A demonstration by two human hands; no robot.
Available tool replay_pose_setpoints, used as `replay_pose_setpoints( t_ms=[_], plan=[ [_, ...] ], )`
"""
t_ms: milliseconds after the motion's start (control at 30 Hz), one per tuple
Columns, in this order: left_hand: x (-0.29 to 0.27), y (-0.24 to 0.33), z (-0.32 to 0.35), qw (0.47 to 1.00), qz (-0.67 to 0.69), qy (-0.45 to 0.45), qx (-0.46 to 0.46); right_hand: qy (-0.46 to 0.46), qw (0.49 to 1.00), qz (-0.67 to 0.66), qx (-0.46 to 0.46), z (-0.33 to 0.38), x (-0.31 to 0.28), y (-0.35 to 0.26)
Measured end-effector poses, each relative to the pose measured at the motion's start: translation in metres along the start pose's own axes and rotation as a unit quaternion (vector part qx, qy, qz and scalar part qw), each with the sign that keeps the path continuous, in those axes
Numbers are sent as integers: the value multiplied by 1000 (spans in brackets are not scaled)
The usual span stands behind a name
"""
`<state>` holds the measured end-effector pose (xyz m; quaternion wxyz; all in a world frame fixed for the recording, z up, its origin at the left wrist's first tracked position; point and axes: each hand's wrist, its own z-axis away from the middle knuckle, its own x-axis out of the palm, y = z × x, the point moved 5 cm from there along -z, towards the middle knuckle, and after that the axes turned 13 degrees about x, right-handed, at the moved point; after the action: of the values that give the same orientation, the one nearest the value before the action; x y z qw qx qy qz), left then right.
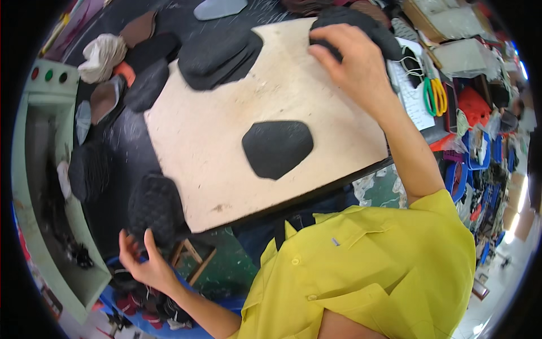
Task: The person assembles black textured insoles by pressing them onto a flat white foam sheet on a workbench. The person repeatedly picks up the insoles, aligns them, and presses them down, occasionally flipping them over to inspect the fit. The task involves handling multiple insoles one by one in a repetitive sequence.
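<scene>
A single black shoe-upper-shaped piece (277,149) lies flat on the pale board (214,130), untouched by either hand. My right hand (355,65) is at the board's far right, over a pile of black pieces (370,31). Its thumb and forefinger are apart, and I see nothing held between them. My left hand (145,265) hovers off the board's near left corner with its fingers spread and nothing in them. Just beyond those fingers sits a stack of black quilted pieces (155,203).
More black pieces (217,53) are stacked at the board's far edge. Scissors with green and yellow handles (435,96) rest on paper at the right. A pale green machine housing (48,169) stands along the left, with a bundled white cloth (103,56) nearby.
</scene>
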<state>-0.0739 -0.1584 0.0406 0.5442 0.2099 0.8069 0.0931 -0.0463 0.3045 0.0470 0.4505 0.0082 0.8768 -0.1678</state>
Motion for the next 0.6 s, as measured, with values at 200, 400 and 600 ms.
replay_pose_setpoints(
  t_ms=[200, 400, 600],
  plan=[
    [41, 80, 12, 961, 71, 10, 268, -80, 953, 240, 166, -5, -21, 66],
    [105, 186, 50, 848, 158, -228, 451, 39, 957, 268, 101, 10, -10, 47],
    [84, 155, 67, 858, 217, -199, 422, -34, 946, -245, 209, 28, -31, 81]
  ],
)
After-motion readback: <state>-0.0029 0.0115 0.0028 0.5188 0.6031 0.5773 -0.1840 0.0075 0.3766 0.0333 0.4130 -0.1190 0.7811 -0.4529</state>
